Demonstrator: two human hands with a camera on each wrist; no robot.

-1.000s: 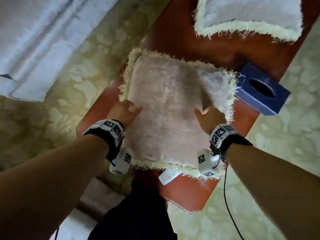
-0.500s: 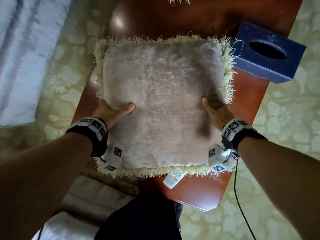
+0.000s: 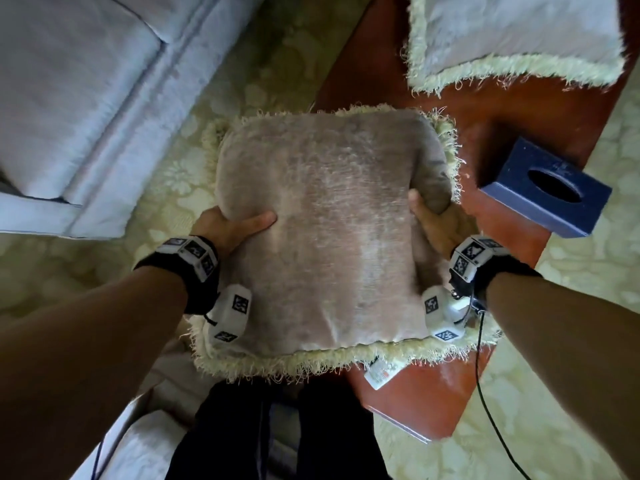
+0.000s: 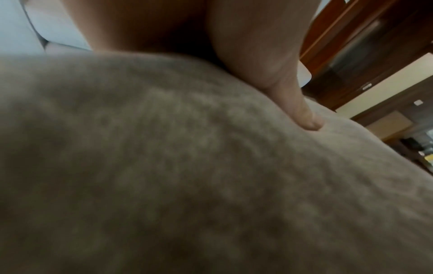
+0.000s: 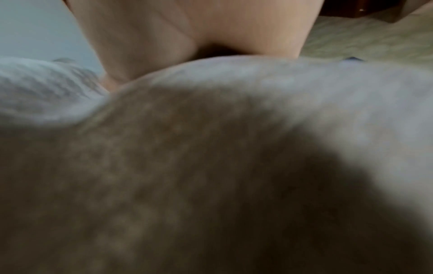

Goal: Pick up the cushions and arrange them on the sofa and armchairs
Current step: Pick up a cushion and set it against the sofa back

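Observation:
A beige plush cushion (image 3: 322,233) with a pale fringed edge is held up between both hands, lifted off the red wooden table (image 3: 540,109). My left hand (image 3: 228,226) grips its left side, thumb on top and fingers hidden beneath. My right hand (image 3: 433,223) grips the right side, where the fabric bulges over the thumb. The cushion (image 4: 211,176) fills the left wrist view under my thumb, and the cushion (image 5: 187,176) fills the right wrist view too. A second fringed cushion (image 3: 512,36) lies on the table's far end. The pale grey sofa (image 3: 76,98) stands at the left.
A dark blue tissue box (image 3: 543,188) sits on the table at the right. Pale floral carpet (image 3: 277,53) lies between sofa and table. Another pale upholstered seat (image 3: 138,445) shows at the bottom left beside my dark trousers. A black cable (image 3: 485,393) hangs from my right wrist.
The cushion has been lifted off the table and carried left, toward the sofa. Both hands moved from resting on top to gripping its sides. The view swung, bringing sofa and second cushion back in.

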